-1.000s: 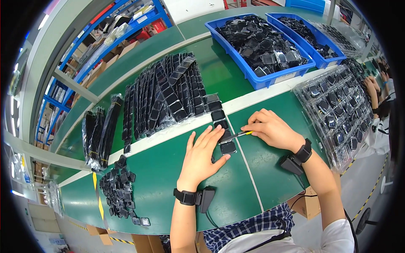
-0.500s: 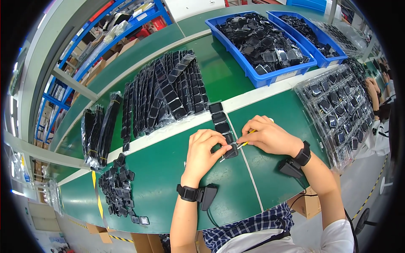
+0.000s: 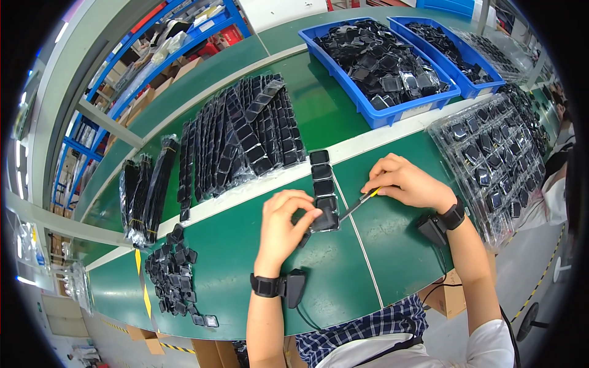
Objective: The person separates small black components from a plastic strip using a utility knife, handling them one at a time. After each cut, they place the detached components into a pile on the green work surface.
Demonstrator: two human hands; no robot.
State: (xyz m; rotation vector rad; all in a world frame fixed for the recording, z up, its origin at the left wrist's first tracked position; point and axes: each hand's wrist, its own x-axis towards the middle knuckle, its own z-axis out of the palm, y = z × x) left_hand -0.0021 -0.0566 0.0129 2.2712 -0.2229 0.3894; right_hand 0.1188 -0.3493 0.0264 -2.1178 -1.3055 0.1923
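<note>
A strip of square black pieces in clear film [image 3: 322, 172] lies on the green table, running away from me. My left hand [image 3: 283, 224] pinches near its lower end, thumb and fingers on the lowest square. Another small dark piece [image 3: 304, 238] shows just under those fingertips, partly hidden. In my right hand [image 3: 408, 183] is a slim yellow tool [image 3: 370, 195] with a paler metal tip, fingers closed round it. A narrow dark strip [image 3: 351, 210] stretches from the tool's tip to the lowest square; how it is joined there I cannot make out.
Loose black pieces [image 3: 172, 273] lie heaped at the left, beside bundled strips [image 3: 144, 196]. More strips [image 3: 239, 132] are stacked behind. Blue bins [image 3: 408, 113] of black pieces stand at the back. At the right are filled clear trays [image 3: 485, 202] and a co-worker's arm [image 3: 555, 178].
My right hand has moved right and slightly up with the tool, away from the strip. The narrow dark strip now shows stretched between. My left hand has shifted slightly left; the strip lies straighter.
</note>
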